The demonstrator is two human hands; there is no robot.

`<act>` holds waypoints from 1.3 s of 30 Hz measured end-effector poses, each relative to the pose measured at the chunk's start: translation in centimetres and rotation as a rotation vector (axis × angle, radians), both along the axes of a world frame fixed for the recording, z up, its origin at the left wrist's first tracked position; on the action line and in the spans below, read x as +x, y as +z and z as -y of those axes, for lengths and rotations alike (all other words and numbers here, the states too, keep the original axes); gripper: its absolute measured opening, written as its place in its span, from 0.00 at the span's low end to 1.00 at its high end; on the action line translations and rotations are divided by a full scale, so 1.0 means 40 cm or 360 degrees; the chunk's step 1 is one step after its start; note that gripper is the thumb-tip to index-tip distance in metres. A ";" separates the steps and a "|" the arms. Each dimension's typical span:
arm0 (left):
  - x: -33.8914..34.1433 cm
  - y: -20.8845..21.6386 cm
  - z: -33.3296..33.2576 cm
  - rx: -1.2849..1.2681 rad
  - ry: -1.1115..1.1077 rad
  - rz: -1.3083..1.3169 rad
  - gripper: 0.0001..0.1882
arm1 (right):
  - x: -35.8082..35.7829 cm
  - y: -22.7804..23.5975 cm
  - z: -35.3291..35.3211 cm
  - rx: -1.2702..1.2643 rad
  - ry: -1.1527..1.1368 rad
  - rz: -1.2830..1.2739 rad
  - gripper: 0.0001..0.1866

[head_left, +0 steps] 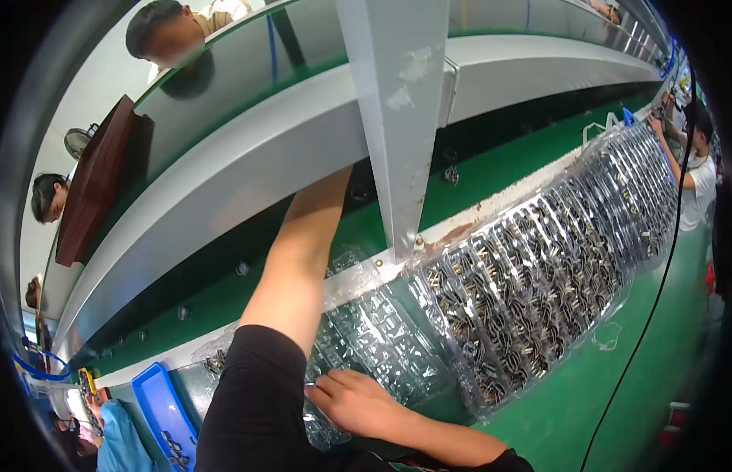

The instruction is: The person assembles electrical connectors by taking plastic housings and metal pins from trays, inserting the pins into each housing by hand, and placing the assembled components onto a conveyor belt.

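Note:
My left arm (295, 267) stretches forward over the green belt and passes beneath the grey metal beam, which hides the hand. My right hand (354, 403) lies low over a clear plastic tray (389, 338) with moulded pockets. Its fingers are curled in; anything between them is too small or hidden to name. Most of this tray's visible pockets look bare. Just to the right, overlapping clear trays (531, 291) hold many small black parts with metal ends. Small parts (452, 175) sit spaced along the green belt (492, 161).
A grey upright post (401, 102) stands ahead, joined to the curved grey beam (248, 157). At lower left is a blue bin (163, 405) with some parts. A black cable (641, 338) hangs at right. Other people sit across the line and at both ends.

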State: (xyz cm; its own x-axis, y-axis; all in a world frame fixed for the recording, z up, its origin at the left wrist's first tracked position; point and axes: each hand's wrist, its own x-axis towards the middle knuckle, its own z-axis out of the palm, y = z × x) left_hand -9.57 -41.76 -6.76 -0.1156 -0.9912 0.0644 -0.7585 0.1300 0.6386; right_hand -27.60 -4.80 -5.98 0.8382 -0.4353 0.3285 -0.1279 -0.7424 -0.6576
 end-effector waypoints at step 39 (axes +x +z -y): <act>0.206 0.055 -1.359 -0.0440 0.0944 -0.2599 0.14 | 0.365 0.066 -0.089 0.0760 0.0145 0.0347 0.10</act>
State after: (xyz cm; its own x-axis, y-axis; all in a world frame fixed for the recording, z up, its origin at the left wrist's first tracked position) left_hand -1.31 12.59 -4.56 0.5729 -0.8127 -0.1062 0.5963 0.3244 0.7343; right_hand -13.02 -1.23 -3.33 0.8140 -0.5075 0.2825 0.1007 -0.3557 -0.9292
